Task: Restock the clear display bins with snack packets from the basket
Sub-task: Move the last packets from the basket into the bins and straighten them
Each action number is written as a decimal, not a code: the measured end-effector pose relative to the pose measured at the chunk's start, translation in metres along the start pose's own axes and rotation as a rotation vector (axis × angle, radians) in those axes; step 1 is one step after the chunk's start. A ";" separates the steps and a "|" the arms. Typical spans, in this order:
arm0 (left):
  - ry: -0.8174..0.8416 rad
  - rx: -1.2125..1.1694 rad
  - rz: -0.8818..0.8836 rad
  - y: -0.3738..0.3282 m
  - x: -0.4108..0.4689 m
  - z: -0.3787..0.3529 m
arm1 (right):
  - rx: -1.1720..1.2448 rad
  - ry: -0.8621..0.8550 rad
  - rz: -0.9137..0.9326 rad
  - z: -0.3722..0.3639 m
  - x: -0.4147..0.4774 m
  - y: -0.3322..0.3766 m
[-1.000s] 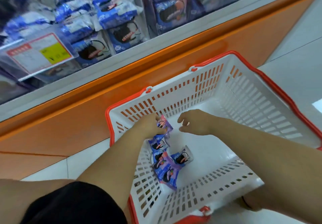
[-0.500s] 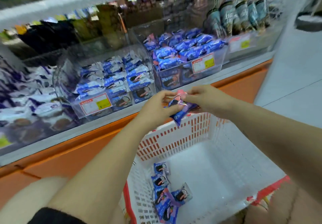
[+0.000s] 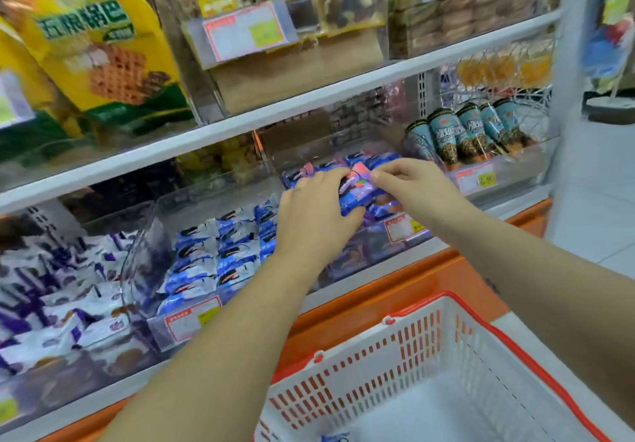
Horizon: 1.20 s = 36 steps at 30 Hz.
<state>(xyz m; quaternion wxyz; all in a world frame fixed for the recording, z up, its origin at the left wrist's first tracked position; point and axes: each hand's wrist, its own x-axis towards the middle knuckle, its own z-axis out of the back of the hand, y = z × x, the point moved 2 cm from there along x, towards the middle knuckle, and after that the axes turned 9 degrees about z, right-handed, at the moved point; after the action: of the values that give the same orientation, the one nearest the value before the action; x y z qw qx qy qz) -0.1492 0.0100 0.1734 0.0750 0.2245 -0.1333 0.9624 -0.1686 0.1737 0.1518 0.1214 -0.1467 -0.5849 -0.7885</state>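
1. Left hand (image 3: 318,214), centre frame: fingers curled around the blue-purple snack packets (image 3: 355,191), thumb underneath, holding them over the clear bin (image 3: 395,235) just right of centre. Looks like more than one packet; exact count unclear.
2. Right hand (image 3: 409,183), centre-right: thumb and fingertips pinching the pink top end of the same packets. Probably steadying and aiming them so they land flat on the stack.
3. Bin already holds matching blue packets with pink accents, so this reads as the correct slot. Price tag (image 3: 403,227) clipped on its front wall.
4. Neighbouring bin (image 3: 144,245), centre-left, holds blue-white packets: different product, hands well clear of it.
5. Basket (image 3: 508,338), lower right, red rim and white lattice, sits on the floor just below the orange shelf base (image 3: 395,300). Close by for short reaches. One blue packet corner (image 3: 335,438) visible at the bottom edge; rest of the floor of the basket is out of frame.
6. Judgement: placement step, release not yet done. More trips likely.
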 end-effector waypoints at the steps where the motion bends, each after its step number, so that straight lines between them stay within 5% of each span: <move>1: 0.006 0.016 0.017 0.006 0.012 -0.001 | -0.117 -0.011 0.062 0.004 0.007 -0.002; 8: 0.240 0.123 0.215 0.040 0.101 -0.039 | -0.657 0.112 0.259 -0.002 0.028 -0.048; 15: 0.466 0.246 0.253 0.054 0.132 -0.073 | -0.732 0.104 0.271 -0.005 0.029 -0.057; 28: 0.519 0.245 0.128 0.054 0.122 -0.073 | -0.736 0.085 0.298 -0.009 0.025 -0.061; 36: 0.612 0.499 0.119 0.039 0.103 -0.061 | -0.767 0.112 0.370 -0.010 0.019 -0.061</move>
<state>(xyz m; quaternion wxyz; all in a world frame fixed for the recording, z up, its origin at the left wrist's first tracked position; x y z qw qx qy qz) -0.2736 -0.0013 0.1587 -0.0015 -0.0693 0.1204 0.9903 -0.2087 0.1811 0.1022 0.2290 -0.2407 -0.2055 -0.9205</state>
